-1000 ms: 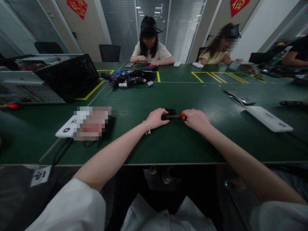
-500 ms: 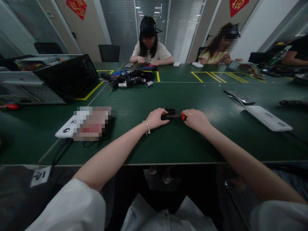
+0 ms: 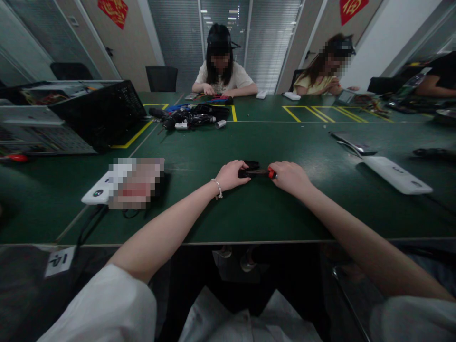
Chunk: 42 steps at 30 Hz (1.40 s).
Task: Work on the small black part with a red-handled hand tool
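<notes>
My left hand (image 3: 232,175) is closed around a small black part (image 3: 252,165) on the green table, its thumb and fingers pinching the near side. What kind of part it is cannot be made out. In my right hand (image 3: 290,176) is a pair of red-handled pliers (image 3: 261,172), mostly covered by the curled fingers. The narrow metal jaws point left and reach the black part close to my left fingertips. Whether the jaws grip it is too small to tell.
Left stand a white power bank (image 3: 103,187) and an opened computer case (image 3: 96,114). Black cables and tools (image 3: 194,116) are heaped farther back. Another white power bank (image 3: 399,175) lies to the right. Two people (image 3: 223,71) sit opposite; a further person's arm shows far right.
</notes>
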Available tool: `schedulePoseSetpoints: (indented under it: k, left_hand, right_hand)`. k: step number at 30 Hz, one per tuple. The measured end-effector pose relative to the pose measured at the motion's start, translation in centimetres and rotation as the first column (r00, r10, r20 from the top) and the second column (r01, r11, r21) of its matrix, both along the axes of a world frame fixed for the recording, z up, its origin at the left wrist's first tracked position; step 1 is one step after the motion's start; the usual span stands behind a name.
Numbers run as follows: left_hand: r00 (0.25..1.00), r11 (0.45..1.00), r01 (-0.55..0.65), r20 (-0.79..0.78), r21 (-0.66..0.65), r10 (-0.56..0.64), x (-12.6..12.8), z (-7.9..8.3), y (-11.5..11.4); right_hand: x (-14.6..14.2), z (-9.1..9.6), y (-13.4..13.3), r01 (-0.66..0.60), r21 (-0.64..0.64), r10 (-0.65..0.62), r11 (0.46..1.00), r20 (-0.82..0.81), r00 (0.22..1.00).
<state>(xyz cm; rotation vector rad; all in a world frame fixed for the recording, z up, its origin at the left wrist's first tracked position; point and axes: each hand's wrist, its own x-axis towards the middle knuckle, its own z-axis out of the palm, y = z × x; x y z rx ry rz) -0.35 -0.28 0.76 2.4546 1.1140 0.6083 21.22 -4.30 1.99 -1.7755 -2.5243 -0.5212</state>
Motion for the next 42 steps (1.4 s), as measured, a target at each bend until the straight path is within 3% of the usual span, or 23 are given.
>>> schedulePoseSetpoints:
  k: [42]
  left_hand:
    - [1.0, 1.0, 0.003, 0.011, -0.002, -0.003, 0.0, -0.06, 0.04]
  right_hand:
    - [-0.05, 0.14, -0.01, -0.011, 0.01, 0.011, 1.0, 0.006, 1.0]
